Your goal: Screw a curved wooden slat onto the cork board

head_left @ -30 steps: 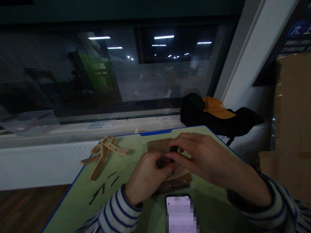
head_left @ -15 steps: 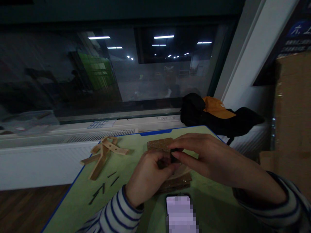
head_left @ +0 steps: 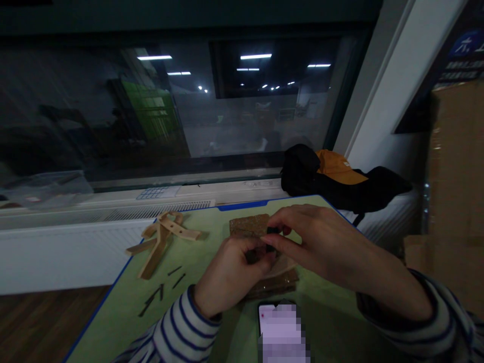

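Note:
My right hand (head_left: 321,244) pinches a small black piece (head_left: 271,238) between thumb and fingers. My left hand (head_left: 236,264) is closed just left of it, thumb and index finger against the lower part of that piece; what lies inside its grip is hidden. Beneath both hands is a pale, curved wooden piece (head_left: 282,267), partly covered by the fingers. It lies over brown cardboard wrapped in shiny tape (head_left: 242,224), which shows behind and in front of the hands.
Several wooden strips with holes (head_left: 161,247) lie in a pile at the table's left. Dark screws (head_left: 151,298) are scattered nearer me. A phone (head_left: 282,333) lies at the front of the green table (head_left: 212,333). A black bag (head_left: 302,171) with an orange cap (head_left: 338,166) rests by the window.
My right hand has shifted slightly, its index finger now more bent over the top of the black piece. The left hand stays almost where it was.

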{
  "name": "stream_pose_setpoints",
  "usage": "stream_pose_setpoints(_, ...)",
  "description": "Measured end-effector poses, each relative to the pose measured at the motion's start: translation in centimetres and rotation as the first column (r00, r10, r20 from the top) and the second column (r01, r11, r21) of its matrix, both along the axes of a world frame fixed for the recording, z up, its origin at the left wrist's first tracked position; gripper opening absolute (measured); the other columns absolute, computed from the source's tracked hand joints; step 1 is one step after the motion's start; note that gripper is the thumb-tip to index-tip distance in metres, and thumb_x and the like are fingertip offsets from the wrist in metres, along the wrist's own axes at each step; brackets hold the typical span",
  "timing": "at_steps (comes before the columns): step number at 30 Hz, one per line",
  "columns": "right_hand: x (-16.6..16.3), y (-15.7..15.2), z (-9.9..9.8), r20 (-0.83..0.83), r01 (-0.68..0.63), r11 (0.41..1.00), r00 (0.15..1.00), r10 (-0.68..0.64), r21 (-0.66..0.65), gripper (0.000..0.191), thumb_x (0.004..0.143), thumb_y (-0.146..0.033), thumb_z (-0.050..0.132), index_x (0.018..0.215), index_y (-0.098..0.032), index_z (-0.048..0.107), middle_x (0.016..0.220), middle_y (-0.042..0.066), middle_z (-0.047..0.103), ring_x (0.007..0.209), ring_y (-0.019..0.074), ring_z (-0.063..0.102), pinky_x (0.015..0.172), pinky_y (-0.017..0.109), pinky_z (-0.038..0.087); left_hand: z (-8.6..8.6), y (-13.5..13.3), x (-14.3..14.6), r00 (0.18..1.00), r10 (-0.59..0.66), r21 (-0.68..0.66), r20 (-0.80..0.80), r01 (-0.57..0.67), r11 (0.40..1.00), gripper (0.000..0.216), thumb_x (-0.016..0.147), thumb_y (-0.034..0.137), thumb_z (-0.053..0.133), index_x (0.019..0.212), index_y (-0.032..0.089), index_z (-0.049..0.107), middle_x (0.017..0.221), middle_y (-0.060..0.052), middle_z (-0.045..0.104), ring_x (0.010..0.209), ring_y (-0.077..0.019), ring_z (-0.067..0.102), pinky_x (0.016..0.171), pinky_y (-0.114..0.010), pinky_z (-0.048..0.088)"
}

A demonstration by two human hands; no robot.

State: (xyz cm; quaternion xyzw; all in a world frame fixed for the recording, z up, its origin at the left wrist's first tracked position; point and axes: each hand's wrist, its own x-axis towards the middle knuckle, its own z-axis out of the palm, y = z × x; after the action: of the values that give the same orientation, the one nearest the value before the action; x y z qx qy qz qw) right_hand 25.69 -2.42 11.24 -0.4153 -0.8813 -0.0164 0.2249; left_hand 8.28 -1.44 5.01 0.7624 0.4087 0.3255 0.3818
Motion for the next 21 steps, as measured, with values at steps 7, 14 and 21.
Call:
stream_pose_setpoints(7, -0.20, 0.18, 0.05, 0.011, 0.007, 1.000, 1.000, -0.007, 0.000, 0.022, 0.089, -0.039, 0.048, 0.094, -0.020, 0.058, 0.079, 0.001, 0.064, 0.075, 0.0187, 0.061, 0.068, 0.032, 0.044, -0.35, 0.23, -0.02, 0.999, 0.042, -0.007, -0.001, -0.042, 0.999, 0.017, 0.081, 0.027, 0.057, 0.089, 0.017, 0.068, 0.082, -0.002, 0.069, 0.071, -0.0158, 0.061, 0.064, -0.026, 0.046)
stream_pose_setpoints(14, 0.33, -0.02, 0.37, -0.080, -0.152, 0.988, 0.986, 0.150, -0.020, 0.024, 0.087, -0.022, 0.053, 0.111, -0.025, 0.054, 0.101, -0.004, 0.065, 0.091, 0.0116, 0.059, 0.079, 0.023, 0.041, 0.18, 0.16, 0.05, 1.000, 0.012, 0.020, 0.018, -0.012, 1.000, 0.014, 0.081, 0.023, 0.056, 0.085, 0.018, 0.069, 0.082, -0.001, 0.070, 0.074, -0.0154, 0.061, 0.067, -0.026, 0.046)
stream_pose_setpoints(21, 0.24, 0.21, 0.42, -0.062, -0.149, 0.987, 0.987, 0.145, -0.057, 0.017, 0.089, -0.022, 0.049, 0.104, -0.024, 0.058, 0.097, -0.004, 0.066, 0.089, 0.0125, 0.059, 0.078, 0.025, 0.041, -0.38, 0.33, -0.05, 0.997, 0.078, 0.017, 0.004, -0.078, 0.997, 0.014, 0.078, 0.029, 0.062, 0.083, 0.018, 0.067, 0.078, -0.001, 0.069, 0.071, -0.0158, 0.062, 0.065, -0.026, 0.047)
